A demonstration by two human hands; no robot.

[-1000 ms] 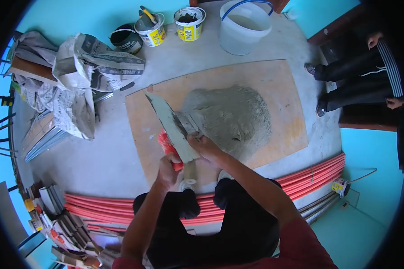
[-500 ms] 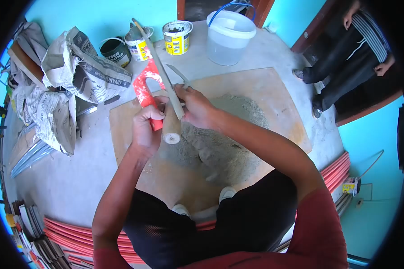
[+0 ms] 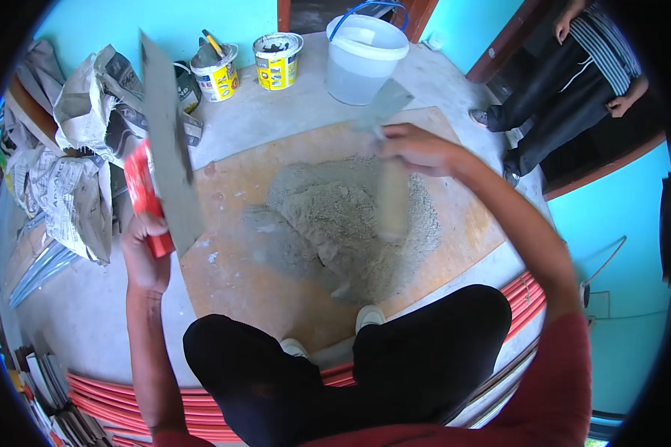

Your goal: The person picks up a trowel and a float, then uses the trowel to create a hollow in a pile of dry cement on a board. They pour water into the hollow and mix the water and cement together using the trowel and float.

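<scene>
On the left, my left hand (image 3: 145,231) is wrapped round the red handle of a long flat trowel (image 3: 173,149), its blade raised upright. Over the far right of the mortar pile, my right hand (image 3: 417,149) has its fingers closed at the neck of a small trowel (image 3: 388,104). That trowel's pale wooden handle hangs downward, blurred, and its blade points up and away. Beneath the hands, grey mortar mix (image 3: 335,208) is heaped on a brown board (image 3: 231,276).
Two yellow-labelled tubs (image 3: 218,80) (image 3: 278,68) and a clear bucket (image 3: 364,63) stand behind the board. Cement bags (image 3: 74,201) lie at the left. A person (image 3: 574,89) stands at the right. Red pipes (image 3: 134,402) lie near my feet.
My hands have moved apart, the left toward the left with the flat trowel and the right toward the right with the small trowel. The flat trowel's blade now shows its broad face.
</scene>
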